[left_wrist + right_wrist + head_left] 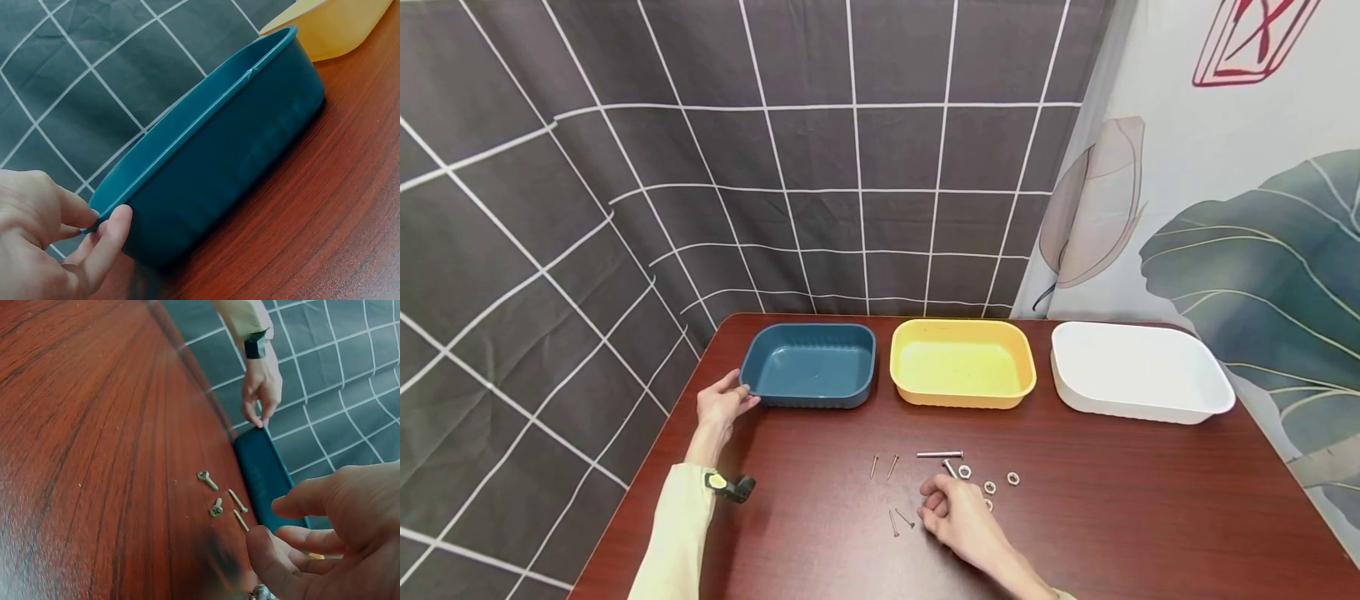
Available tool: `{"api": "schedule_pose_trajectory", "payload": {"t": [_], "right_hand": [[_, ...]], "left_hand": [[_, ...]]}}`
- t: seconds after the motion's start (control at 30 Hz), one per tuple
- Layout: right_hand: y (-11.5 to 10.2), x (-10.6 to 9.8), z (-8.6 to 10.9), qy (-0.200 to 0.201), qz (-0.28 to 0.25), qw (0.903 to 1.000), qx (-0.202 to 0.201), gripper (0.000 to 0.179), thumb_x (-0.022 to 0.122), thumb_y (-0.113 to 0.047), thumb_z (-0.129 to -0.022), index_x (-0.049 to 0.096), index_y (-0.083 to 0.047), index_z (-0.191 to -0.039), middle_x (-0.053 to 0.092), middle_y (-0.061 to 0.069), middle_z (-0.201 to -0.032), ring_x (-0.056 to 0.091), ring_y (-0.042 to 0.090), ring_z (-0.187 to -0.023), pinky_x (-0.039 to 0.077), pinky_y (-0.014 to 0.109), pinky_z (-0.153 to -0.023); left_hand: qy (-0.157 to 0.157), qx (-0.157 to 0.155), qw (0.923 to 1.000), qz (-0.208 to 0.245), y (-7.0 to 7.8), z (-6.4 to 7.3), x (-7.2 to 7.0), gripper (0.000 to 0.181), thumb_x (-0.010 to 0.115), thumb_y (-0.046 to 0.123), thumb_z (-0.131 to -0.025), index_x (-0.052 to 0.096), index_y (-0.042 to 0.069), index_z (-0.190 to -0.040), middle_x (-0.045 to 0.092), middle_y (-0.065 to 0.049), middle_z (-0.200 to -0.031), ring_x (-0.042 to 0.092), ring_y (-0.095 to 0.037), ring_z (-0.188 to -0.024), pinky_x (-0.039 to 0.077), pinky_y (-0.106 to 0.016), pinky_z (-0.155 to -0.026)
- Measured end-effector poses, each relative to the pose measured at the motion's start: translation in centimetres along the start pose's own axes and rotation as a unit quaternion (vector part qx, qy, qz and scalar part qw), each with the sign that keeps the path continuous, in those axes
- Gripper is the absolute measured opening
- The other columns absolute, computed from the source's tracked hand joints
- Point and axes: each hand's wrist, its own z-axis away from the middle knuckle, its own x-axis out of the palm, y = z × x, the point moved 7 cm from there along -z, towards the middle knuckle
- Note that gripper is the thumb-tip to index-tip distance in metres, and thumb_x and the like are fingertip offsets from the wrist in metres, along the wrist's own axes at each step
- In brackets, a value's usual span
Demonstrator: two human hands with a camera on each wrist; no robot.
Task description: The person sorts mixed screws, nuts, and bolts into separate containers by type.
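Note:
My left hand point(718, 408) pinches the near left corner of a dark blue plastic bin point(808, 398); in the left wrist view, thumb and fingers meet over its rim point(181, 140). Over the table my right hand point(962, 515) hovers with loosely bent fingers, and the right wrist view shows a gap between thumb and fingers point(306, 495) with nothing seen in it. To its left lie several small screws point(892, 523). Just beyond it are a long bolt point(940, 454), a shorter bolt point(950, 469) and several hex nuts point(965, 472), one partly hidden by the hand.
A yellow bin point(962, 398) and a white bin point(1138, 408) stand right of the blue one along the back of the brown table point(805, 533). Behind hangs a dark grid-patterned curtain point(808, 150), with a leaf-patterned cloth point(1262, 275) at the right.

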Motion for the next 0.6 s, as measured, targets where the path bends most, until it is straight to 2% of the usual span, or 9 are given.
{"api": "schedule_pose_trajectory", "payload": {"t": [0.23,0.6], "right_hand": [[0.3,0.9,-0.2,-0.001,0.004,1.0000,0.006,0.017,0.075,0.005,-0.073,0.066,-0.002,-0.085,0.061,-0.005,-0.070,0.058,0.001,-0.058,0.055,0.020,-0.053],[0.3,1.5,-0.1,-0.007,0.047,0.9988,0.012,0.022,0.081,0.000,-0.068,0.066,-0.006,-0.083,0.060,-0.006,-0.069,0.056,0.004,-0.062,0.052,0.024,-0.054]], "left_hand": [[0.002,0.001,1.0000,0.007,0.0,0.0,0.0,0.057,0.054,-0.009,-0.095,0.040,-0.001,-0.151,0.053,-0.027,-0.117,0.068,-0.007,-0.060,0.062,-0.022,-0.069],[0.002,-0.001,1.0000,0.008,0.0,0.1,-0.1,0.058,0.054,-0.009,-0.095,0.041,-0.001,-0.150,0.056,-0.024,-0.110,0.068,-0.008,-0.060,0.062,-0.022,-0.067]]}}
